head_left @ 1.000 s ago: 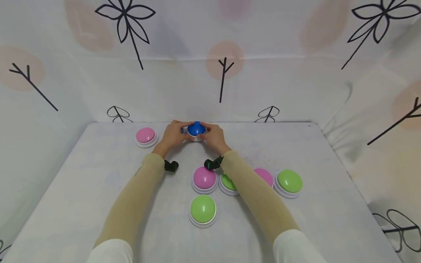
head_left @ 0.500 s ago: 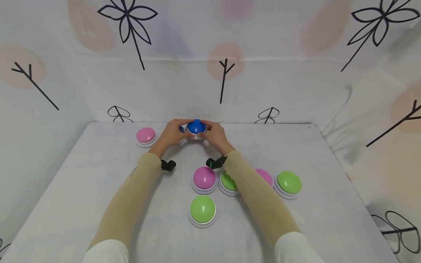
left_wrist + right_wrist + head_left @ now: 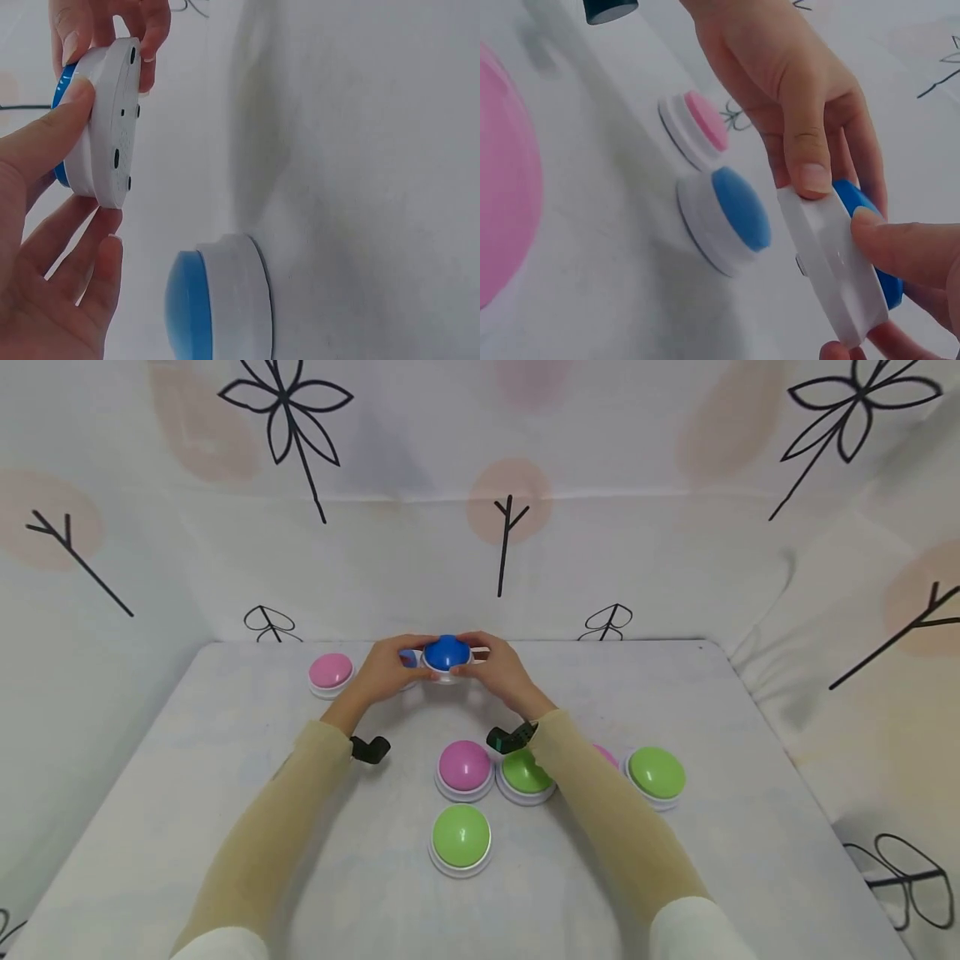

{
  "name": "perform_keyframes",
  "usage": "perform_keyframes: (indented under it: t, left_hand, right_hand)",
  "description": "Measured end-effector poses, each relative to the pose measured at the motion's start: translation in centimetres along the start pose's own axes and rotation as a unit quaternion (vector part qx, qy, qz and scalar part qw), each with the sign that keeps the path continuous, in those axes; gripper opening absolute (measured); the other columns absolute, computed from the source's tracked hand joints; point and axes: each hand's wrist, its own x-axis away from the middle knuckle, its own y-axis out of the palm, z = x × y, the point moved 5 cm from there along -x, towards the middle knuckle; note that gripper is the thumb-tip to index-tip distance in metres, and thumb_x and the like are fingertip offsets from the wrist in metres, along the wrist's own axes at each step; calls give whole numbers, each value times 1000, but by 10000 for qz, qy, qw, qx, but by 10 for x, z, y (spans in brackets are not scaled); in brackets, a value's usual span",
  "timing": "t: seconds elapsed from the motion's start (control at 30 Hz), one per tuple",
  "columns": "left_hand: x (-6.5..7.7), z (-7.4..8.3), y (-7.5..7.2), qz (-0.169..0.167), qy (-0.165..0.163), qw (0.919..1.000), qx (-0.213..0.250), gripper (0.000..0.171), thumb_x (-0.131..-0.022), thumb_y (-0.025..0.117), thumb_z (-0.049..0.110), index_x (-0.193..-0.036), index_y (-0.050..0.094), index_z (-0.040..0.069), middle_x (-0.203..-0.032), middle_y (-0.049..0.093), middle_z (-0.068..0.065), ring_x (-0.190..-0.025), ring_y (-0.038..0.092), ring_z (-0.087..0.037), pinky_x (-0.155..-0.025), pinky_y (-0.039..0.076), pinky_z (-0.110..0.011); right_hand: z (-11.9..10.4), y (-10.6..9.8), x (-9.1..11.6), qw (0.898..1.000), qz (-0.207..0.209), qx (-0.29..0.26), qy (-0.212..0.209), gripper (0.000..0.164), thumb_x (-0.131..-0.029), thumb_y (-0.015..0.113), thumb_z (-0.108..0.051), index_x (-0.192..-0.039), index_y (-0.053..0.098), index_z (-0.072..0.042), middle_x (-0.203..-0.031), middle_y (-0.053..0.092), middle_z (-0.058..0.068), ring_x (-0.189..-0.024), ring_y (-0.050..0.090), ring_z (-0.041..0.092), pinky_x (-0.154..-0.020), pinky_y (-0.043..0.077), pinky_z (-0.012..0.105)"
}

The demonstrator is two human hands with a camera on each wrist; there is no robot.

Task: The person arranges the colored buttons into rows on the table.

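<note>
- Holding blue-domed btn [image 3: 447, 653] up btwn both hands' fingertips, off the tabletop [image 3: 367, 868], dome up, white base down.
- L hand [image 3: 382, 670]: thumb & curled fingers pinch its L side; thumb sits where dome meets base.
- R hand [image 3: 501, 672]: same kind of pinch, opp. side, facing the L fingers.
- Weight: prob. light, likely hollow plastic; base looks stiff, shouldn't flex under fingertips.
- Dome: glossy, prob. slippery; might give if thumbs press hard.
- Fragility: prob. low, tho a drop could crack it.
- Best hold: white rim, thumbs opp. fingers, pads mostly off dome.
- Nearby: second blue btn [image 3: 219, 304] on tabletop near L fingers, apart from held one; pink btn [image 3: 331, 671] farther out past L knuckles.
</note>
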Motion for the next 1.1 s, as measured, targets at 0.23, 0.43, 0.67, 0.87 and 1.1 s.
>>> perform_keyframes:
  t: [0.23,0.43,0.67,0.87,1.1]
  left_hand:
    - [15,14,5,-37,233,9997,68,58,-84,82,30,-137,62,21,-139,58,-4,-125,51,-29,-100,48,-44]
    - [27,24,11,-112,489,9986,148,60,-83,83,30,-137,62,20,-137,59,-3,-122,52,-25,-96,50,-46]
    - [39,37,21,-186,609,9979,151,60,-82,84,30,-137,62,22,-137,59,-2,-122,53,-27,-94,51,-47]
    - [47,50,31,-280,818,9962,136,60,-81,84,29,-136,63,21,-136,59,-2,-121,54,-24,-92,53,-48]
    - [59,62,45,-387,1015,9938,228,57,-81,84,28,-134,65,22,-133,60,-1,-120,54,-21,-90,54,-45]
  right_hand:
    - [-3,-8,19,9997,-184,-137,-19,59,-86,80,-24,-139,56,-13,-139,54,7,-125,51,31,-99,49,44]
    - [-2,-15,39,9995,-310,-97,-3,56,-87,79,-23,-138,57,-16,-139,53,6,-127,49,32,-99,49,46]
    - [1,-24,62,9995,-312,-28,-33,56,-87,79,-26,-139,57,-18,-139,52,6,-127,49,34,-97,51,46]
    - [1,-33,83,9996,-275,63,-21,56,-87,79,-27,-138,57,-20,-138,52,4,-126,50,32,-94,53,44]
    - [5,-42,109,9993,-303,152,-122,55,-88,78,-23,-139,57,-17,-140,51,8,-126,51,34,-94,53,45]
